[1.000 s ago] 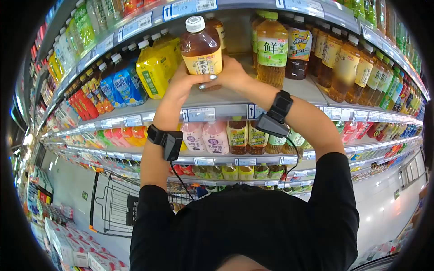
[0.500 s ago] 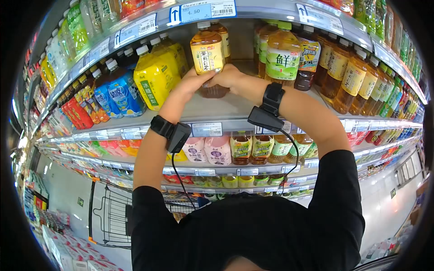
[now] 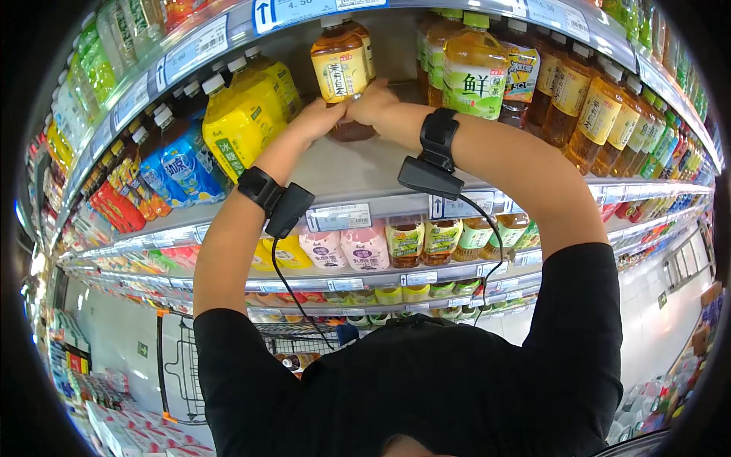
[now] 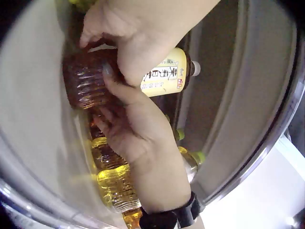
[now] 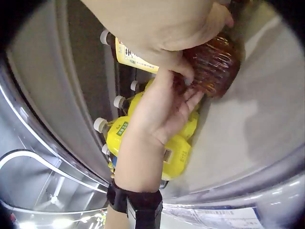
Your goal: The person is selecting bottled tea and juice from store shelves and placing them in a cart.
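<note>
A large bottle of brown tea (image 3: 339,72) with a yellow label and a white cap stands upright on the shelf. My left hand (image 3: 318,122) grips its lower part from the left, and my right hand (image 3: 375,103) holds it from the right. The thumbs meet across the front, below the label. Ribbed brown plastic of the bottle's base (image 4: 88,81) shows under the hands in the left wrist view. Behind it, another tea bottle (image 3: 362,42) is mostly hidden.
Yellow bottles (image 3: 236,126) stand close on the left, with blue bottles (image 3: 179,167) beyond. Green-labelled tea bottles (image 3: 474,72) stand to the right. A shelf edge with price tags (image 3: 304,9) runs just above the caps. Below left is a shopping cart (image 3: 179,365).
Both hands have carried the tea bottle from the front, tilted toward the head camera, back and down onto the shelf, in front of the other tea bottle. The forearms reach further in.
</note>
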### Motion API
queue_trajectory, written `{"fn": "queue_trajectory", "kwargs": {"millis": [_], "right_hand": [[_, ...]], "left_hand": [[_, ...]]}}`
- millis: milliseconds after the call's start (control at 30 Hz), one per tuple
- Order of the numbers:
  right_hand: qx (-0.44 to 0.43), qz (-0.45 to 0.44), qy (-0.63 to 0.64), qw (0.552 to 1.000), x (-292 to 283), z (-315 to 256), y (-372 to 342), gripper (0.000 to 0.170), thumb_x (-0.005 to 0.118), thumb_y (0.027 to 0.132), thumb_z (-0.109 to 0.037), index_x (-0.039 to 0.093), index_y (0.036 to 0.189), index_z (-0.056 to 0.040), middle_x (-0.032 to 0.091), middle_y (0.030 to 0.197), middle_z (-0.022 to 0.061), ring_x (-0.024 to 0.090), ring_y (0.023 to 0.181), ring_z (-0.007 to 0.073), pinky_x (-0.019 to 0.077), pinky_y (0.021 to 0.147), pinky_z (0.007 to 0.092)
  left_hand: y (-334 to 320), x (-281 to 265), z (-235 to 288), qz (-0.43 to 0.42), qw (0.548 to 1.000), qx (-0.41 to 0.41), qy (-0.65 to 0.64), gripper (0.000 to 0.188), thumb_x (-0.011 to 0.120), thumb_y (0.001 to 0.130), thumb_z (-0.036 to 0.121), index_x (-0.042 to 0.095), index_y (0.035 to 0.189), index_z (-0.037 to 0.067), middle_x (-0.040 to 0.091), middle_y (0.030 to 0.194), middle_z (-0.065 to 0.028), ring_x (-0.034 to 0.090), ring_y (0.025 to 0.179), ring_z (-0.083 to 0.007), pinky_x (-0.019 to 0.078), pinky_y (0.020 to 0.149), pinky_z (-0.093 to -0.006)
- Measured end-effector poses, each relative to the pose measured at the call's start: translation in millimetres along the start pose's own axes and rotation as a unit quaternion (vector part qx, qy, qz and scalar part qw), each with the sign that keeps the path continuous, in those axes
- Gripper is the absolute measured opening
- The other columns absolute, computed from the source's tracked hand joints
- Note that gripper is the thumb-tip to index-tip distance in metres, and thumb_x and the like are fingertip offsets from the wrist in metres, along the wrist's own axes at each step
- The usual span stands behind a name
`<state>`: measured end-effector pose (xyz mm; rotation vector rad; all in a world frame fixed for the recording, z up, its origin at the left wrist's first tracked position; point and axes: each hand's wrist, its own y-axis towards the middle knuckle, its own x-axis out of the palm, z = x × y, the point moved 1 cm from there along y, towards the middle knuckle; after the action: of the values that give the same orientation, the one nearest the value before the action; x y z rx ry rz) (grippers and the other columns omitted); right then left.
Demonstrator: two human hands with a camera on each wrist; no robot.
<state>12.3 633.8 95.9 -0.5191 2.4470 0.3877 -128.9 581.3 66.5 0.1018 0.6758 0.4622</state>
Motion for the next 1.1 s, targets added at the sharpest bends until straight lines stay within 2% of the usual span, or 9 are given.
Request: {"fn": "queue_trajectory", "kwargs": {"millis": [100, 200, 400, 533, 633, 733, 833, 900, 1100], "right_hand": [[-0.017, -0.044, 0.071, 0.996, 18.3, 7.9, 30.2, 0.096, 0.087, 0.054, -0.022, 0.034, 0.127, 0.0088, 0.057, 0.118, 0.0198, 0.058, 0.109, 0.0285, 0.0496, 0.087, 0.0344], [0.002, -0.056, 0.091, 0.994, 14.1, 2.2, 26.7, 0.092, 0.086, 0.055, -0.014, 0.034, 0.127, 0.0079, 0.057, 0.116, 0.0193, 0.058, 0.108, 0.0275, 0.0498, 0.086, 0.0340], [0.020, -0.015, 0.119, 0.993, 21.6, 4.7, 43.4, 0.089, 0.084, 0.056, -0.011, 0.035, 0.128, 0.0057, 0.059, 0.113, 0.0183, 0.059, 0.105, 0.0280, 0.0508, 0.084, 0.0342], [-0.006, -0.027, 0.113, 0.993, 33.6, 14.5, 73.9, 0.078, 0.082, 0.059, -0.009, 0.042, 0.125, 0.0042, 0.061, 0.112, 0.0181, 0.060, 0.104, 0.0275, 0.0512, 0.083, 0.0347], [-0.018, -0.009, 0.162, 0.987, 45.4, 20.8, 91.7, 0.078, 0.073, 0.072, -0.022, 0.032, 0.133, 0.0055, 0.055, 0.125, 0.0222, 0.056, 0.114, 0.0298, 0.0481, 0.090, 0.0342], [0.016, -0.016, 0.058, 0.998, 28.3, 14.2, 76.5, 0.071, 0.069, 0.077, -0.023, 0.035, 0.133, 0.0041, 0.052, 0.129, 0.0207, 0.053, 0.119, 0.0289, 0.0466, 0.093, 0.0341], [-0.053, 0.021, 0.121, 0.991, 34.9, 21.7, 80.4, 0.059, 0.073, 0.070, -0.013, 0.051, 0.123, 0.0009, 0.061, 0.114, 0.0191, 0.062, 0.104, 0.0278, 0.0505, 0.083, 0.0357], [-0.031, 0.047, 0.148, 0.987, 34.7, 22.9, 70.7, 0.056, 0.074, 0.070, -0.016, 0.054, 0.120, 0.0001, 0.062, 0.113, 0.0191, 0.062, 0.104, 0.0284, 0.0503, 0.083, 0.0360], [0.019, 0.031, 0.094, 0.995, 13.6, 13.7, 43.8, 0.045, 0.073, 0.071, -0.024, 0.064, 0.109, -0.0020, 0.065, 0.108, 0.0183, 0.063, 0.102, 0.0292, 0.0508, 0.081, 0.0365]], "left_hand": [[5.0, 0.5, -8.6, -0.082, 0.985, 0.025, -0.149, 0.041, 0.056, 0.092, 0.033, 0.060, 0.115, -0.001, 0.064, 0.107, -0.0099, 0.057, 0.096, -0.0151, 0.0433, 0.085, -0.0298], [9.2, 4.6, -10.7, -0.052, 0.973, 0.037, -0.221, 0.033, 0.056, 0.092, 0.029, 0.061, 0.111, 0.002, 0.064, 0.102, -0.0058, 0.055, 0.092, -0.0128, 0.0412, 0.084, -0.0282], [30.7, 7.8, -15.8, -0.034, 0.977, 0.004, -0.208, 0.038, 0.059, 0.091, 0.032, 0.060, 0.111, -0.001, 0.064, 0.100, -0.0071, 0.055, 0.093, -0.0133, 0.0405, 0.086, -0.0279], [41.2, 7.5, -12.1, -0.028, 0.984, -0.045, -0.168, 0.034, 0.054, 0.095, 0.023, 0.054, 0.119, 0.000, 0.061, 0.110, -0.0064, 0.056, 0.097, -0.0133, 0.0435, 0.084, -0.0254], [50.5, 9.0, -5.9, -0.008, 0.987, -0.070, -0.142, 0.037, 0.056, 0.094, 0.026, 0.053, 0.119, -0.001, 0.061, 0.110, -0.0077, 0.056, 0.098, -0.0141, 0.0433, 0.084, -0.0257], [47.3, 14.5, -1.9, 0.020, 0.986, -0.078, -0.144, 0.042, 0.058, 0.092, 0.031, 0.054, 0.118, -0.002, 0.062, 0.109, -0.0100, 0.056, 0.099, -0.0157, 0.0436, 0.084, -0.0281], [44.7, 21.3, -7.0, 0.059, 0.981, -0.056, -0.175, 0.046, 0.060, 0.090, 0.036, 0.059, 0.115, -0.003, 0.064, 0.106, -0.0122, 0.059, 0.098, -0.0175, 0.0447, 0.083, -0.0309], [47.7, 24.9, -11.7, 0.075, 0.973, -0.056, -0.211, 0.045, 0.060, 0.091, 0.036, 0.059, 0.116, -0.002, 0.064, 0.106, -0.0116, 0.059, 0.097, -0.0173, 0.0448, 0.083, -0.0307], [34.3, 25.8, 3.0, 0.024, 0.977, -0.057, -0.202, 0.046, 0.061, 0.090, 0.037, 0.057, 0.118, -0.001, 0.064, 0.108, -0.0106, 0.059, 0.096, -0.0166, 0.0442, 0.083, -0.0295]]}}
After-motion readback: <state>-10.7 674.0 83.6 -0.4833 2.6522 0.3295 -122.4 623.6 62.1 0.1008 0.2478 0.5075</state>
